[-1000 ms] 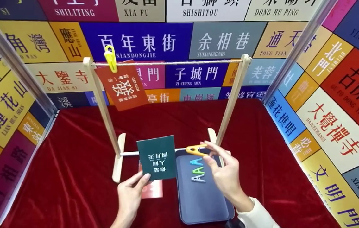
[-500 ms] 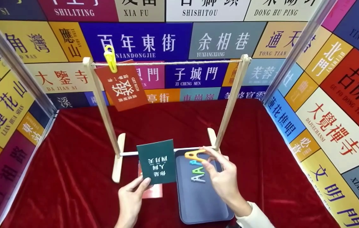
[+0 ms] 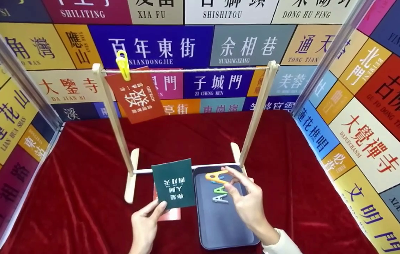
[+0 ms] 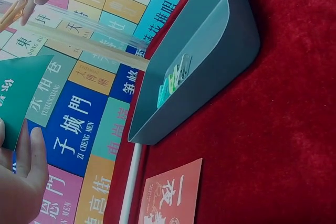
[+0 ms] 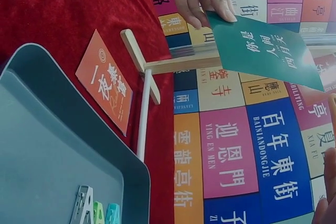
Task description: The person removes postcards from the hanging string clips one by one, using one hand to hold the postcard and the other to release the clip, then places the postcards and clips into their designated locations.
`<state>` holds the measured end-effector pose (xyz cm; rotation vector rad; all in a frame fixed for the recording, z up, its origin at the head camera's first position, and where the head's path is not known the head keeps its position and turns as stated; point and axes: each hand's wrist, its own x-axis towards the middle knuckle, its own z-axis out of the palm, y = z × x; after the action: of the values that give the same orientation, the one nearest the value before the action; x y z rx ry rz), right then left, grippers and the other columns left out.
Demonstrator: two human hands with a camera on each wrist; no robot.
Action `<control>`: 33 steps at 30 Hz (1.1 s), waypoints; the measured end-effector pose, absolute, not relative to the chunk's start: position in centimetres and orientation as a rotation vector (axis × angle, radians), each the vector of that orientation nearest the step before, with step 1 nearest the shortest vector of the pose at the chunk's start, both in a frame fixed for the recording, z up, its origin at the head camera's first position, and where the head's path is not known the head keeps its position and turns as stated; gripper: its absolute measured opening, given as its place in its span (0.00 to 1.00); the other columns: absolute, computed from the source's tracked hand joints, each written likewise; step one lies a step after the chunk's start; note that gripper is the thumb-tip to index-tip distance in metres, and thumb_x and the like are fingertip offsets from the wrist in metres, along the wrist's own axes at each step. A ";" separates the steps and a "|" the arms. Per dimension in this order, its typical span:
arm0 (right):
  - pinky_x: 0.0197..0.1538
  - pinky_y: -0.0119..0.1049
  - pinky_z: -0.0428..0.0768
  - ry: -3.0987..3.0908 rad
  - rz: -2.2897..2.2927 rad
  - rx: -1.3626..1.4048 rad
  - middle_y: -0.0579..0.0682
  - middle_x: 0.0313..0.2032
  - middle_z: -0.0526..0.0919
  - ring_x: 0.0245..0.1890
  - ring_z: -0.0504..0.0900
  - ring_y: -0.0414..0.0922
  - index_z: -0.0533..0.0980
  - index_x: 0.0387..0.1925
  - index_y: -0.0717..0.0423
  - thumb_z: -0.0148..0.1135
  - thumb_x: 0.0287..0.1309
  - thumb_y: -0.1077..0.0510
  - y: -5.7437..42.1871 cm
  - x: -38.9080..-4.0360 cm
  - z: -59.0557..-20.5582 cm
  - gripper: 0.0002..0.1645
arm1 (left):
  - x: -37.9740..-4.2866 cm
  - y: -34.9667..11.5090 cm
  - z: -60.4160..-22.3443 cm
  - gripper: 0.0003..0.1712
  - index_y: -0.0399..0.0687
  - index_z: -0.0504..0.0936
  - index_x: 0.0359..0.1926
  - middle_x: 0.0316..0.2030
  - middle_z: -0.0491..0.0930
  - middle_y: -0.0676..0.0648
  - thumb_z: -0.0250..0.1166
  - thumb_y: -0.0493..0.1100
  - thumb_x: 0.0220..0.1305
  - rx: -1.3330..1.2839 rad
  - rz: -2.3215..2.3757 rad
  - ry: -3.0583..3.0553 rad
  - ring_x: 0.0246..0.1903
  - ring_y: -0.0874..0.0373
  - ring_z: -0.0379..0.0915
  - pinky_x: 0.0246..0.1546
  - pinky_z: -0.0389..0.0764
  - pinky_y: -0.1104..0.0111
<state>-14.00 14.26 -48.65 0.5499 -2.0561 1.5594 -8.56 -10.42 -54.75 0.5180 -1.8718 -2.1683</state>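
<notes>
My left hand (image 3: 146,222) pinches a dark green card (image 3: 173,183) with white characters by its lower-left corner, thumb in front. To the right, my right hand (image 3: 251,199) pinches an orange clothespin (image 3: 215,176) between thumb and fingers, held above the grey tray (image 3: 226,229). Card and clothespin are apart. Inside the tray lie blue, green and grey clothespins (image 3: 220,195). On the cloth behind the green card rests a red card (image 5: 107,85), mostly hidden in the head view. Another red card (image 3: 138,97) hangs tilted from the string by a yellow clothespin (image 3: 123,67).
A wooden frame stands at the back, with a left post (image 3: 113,123), a right post (image 3: 258,109), a string (image 3: 200,70) across the top and a white rod (image 3: 143,171) low between the feet. Dark red cloth (image 3: 80,197) covers the table. Printed panels enclose three sides.
Both hands have sunk slightly, carrying the green card and the orange clothespin down a little. The clothespin has also shifted slightly left. The hanging red card stays put.
</notes>
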 end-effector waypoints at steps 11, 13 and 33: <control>0.54 0.31 0.71 -2.071 1.583 0.542 0.57 0.48 0.88 0.34 0.81 0.39 0.81 0.56 0.60 0.69 0.54 0.72 14.3 -13.4 -49.7 0.26 | -8.2 -10.2 -55.8 0.17 0.26 0.83 0.50 0.39 0.89 0.39 0.70 0.31 0.61 0.574 -2.142 -1.868 0.29 0.64 0.87 0.40 0.88 0.77; 0.48 0.29 0.76 -2.070 1.567 0.551 0.57 0.48 0.88 0.34 0.81 0.39 0.80 0.56 0.62 0.69 0.55 0.72 14.4 -13.4 -49.9 0.25 | -8.2 -10.2 -55.9 0.17 0.26 0.83 0.51 0.40 0.89 0.39 0.70 0.31 0.61 0.574 -2.149 -1.866 0.29 0.65 0.87 0.40 0.88 0.76; 0.39 0.24 0.79 -2.119 1.598 0.471 0.56 0.47 0.88 0.35 0.81 0.37 0.81 0.56 0.61 0.70 0.55 0.70 14.9 -12.9 -52.2 0.24 | -7.9 -10.5 -57.3 0.22 0.27 0.80 0.55 0.41 0.88 0.36 0.70 0.34 0.61 0.657 -2.160 -1.943 0.29 0.61 0.88 0.42 0.84 0.83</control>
<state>-12.94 14.85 -52.20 0.4712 -2.1192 1.5983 -7.85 -10.47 -57.33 0.6567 -1.9430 -2.1601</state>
